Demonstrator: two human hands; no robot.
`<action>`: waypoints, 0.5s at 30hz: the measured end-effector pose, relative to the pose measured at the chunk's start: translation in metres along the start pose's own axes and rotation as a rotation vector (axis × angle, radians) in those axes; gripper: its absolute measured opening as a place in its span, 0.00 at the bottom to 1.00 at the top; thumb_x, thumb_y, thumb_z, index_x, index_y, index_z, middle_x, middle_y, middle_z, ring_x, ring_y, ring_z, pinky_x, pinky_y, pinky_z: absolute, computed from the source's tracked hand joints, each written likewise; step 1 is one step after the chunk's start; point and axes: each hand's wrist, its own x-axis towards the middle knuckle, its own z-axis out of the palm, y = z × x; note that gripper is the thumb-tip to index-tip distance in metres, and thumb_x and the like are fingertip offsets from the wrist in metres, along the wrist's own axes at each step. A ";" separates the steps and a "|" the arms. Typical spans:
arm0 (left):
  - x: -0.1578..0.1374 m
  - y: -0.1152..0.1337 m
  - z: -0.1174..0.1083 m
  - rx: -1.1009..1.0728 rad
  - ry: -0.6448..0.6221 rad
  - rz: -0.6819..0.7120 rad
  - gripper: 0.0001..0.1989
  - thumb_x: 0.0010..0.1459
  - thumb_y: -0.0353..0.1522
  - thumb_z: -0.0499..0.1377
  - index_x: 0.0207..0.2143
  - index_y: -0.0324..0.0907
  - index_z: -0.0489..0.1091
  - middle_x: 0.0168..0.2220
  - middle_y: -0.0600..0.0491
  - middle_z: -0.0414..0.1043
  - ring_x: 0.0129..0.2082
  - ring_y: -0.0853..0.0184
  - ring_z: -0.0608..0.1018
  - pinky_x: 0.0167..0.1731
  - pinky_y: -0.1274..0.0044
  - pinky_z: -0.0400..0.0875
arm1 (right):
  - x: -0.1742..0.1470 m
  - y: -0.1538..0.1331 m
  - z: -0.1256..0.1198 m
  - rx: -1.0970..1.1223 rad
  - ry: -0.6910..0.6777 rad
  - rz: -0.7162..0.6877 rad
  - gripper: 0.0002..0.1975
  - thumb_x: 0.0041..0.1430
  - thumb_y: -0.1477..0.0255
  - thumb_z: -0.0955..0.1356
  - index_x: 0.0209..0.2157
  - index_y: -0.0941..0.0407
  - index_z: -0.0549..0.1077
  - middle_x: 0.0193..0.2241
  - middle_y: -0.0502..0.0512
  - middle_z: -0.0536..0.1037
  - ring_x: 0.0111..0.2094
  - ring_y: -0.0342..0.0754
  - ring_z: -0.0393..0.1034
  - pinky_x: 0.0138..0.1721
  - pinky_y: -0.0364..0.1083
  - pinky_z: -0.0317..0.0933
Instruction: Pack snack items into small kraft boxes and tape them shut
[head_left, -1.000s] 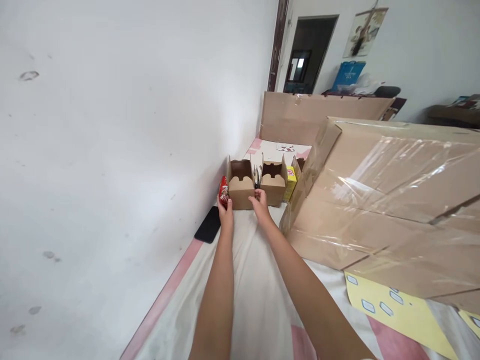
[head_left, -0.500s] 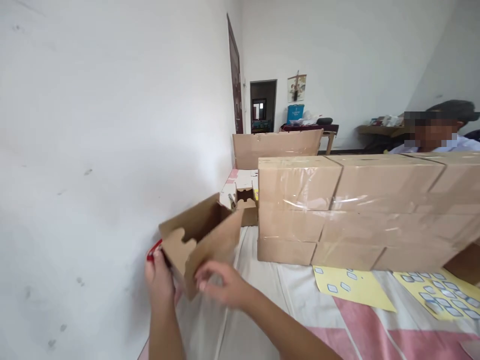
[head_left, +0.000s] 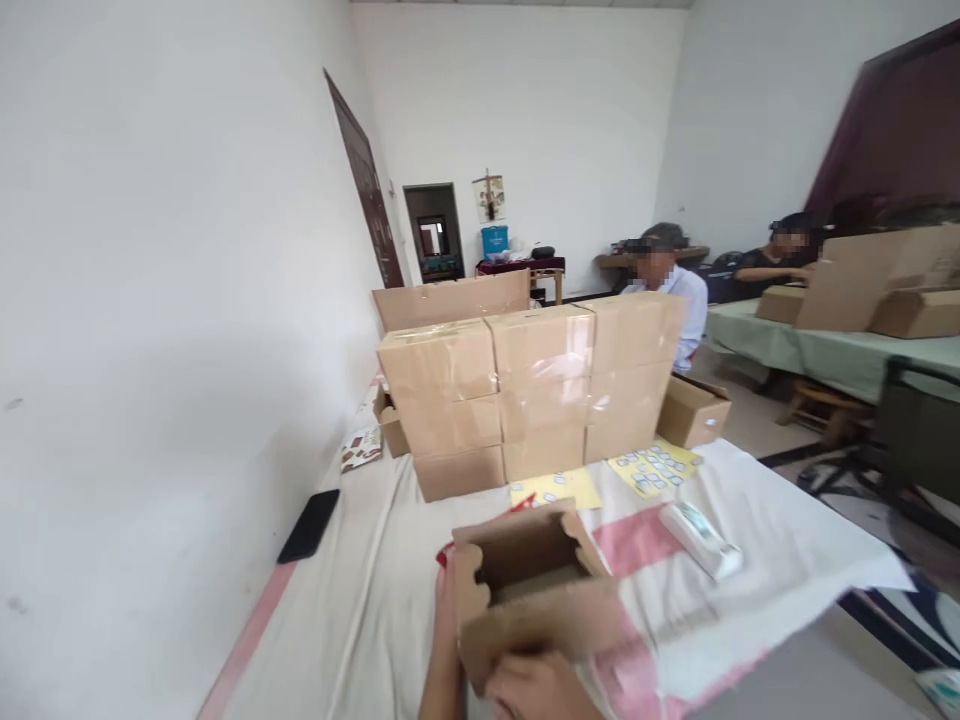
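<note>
An open cardboard box with notched end flaps is held low in front of me, its inside dark. My left hand grips it from the left side, and its fingers are mostly hidden behind the wall. Something red shows at that hand and again past the box's far edge; I cannot make out what it is. My right hand is at the near wall with bent fingers against the cardboard, slightly blurred.
Taped cartons stand stacked across the table. Yellow sheets with stickers, a white tissue pack, a black phone and a patterned packet lie around. Another open box stands right. Two people sit beyond.
My view has swung right, showing more of the room and table. The box has moved away from the wall to the table's near middle, both hands still at it.
</note>
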 end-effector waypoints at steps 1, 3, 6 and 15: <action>0.004 0.005 0.006 -0.080 0.033 -0.009 0.21 0.60 0.51 0.60 0.38 0.41 0.73 0.34 0.48 0.76 0.35 0.63 0.78 0.39 0.66 0.77 | -0.009 0.001 -0.003 0.017 0.015 0.016 0.11 0.51 0.74 0.71 0.34 0.45 0.81 0.34 0.50 0.83 0.37 0.52 0.79 0.36 0.46 0.73; 0.013 0.016 0.005 -0.236 0.148 -0.017 0.28 0.64 0.57 0.52 0.39 0.40 0.70 0.31 0.51 0.74 0.29 0.66 0.77 0.33 0.70 0.76 | -0.026 -0.005 -0.014 0.075 0.099 0.033 0.12 0.52 0.75 0.70 0.38 0.49 0.80 0.42 0.53 0.83 0.44 0.52 0.78 0.46 0.48 0.72; 0.023 0.040 -0.016 -0.418 0.374 0.043 0.30 0.65 0.58 0.48 0.41 0.41 0.68 0.33 0.51 0.74 0.30 0.67 0.79 0.34 0.72 0.78 | -0.049 -0.024 -0.049 0.164 0.269 0.037 0.11 0.58 0.75 0.68 0.42 0.49 0.78 0.50 0.56 0.80 0.51 0.52 0.75 0.53 0.50 0.70; -0.032 0.131 -0.042 -0.557 0.471 0.373 0.27 0.65 0.54 0.54 0.54 0.43 0.68 0.55 0.43 0.74 0.58 0.59 0.77 0.58 0.65 0.73 | -0.050 -0.005 -0.142 -0.050 0.516 -0.042 0.11 0.67 0.72 0.66 0.48 0.49 0.76 0.54 0.57 0.78 0.58 0.59 0.67 0.57 0.62 0.65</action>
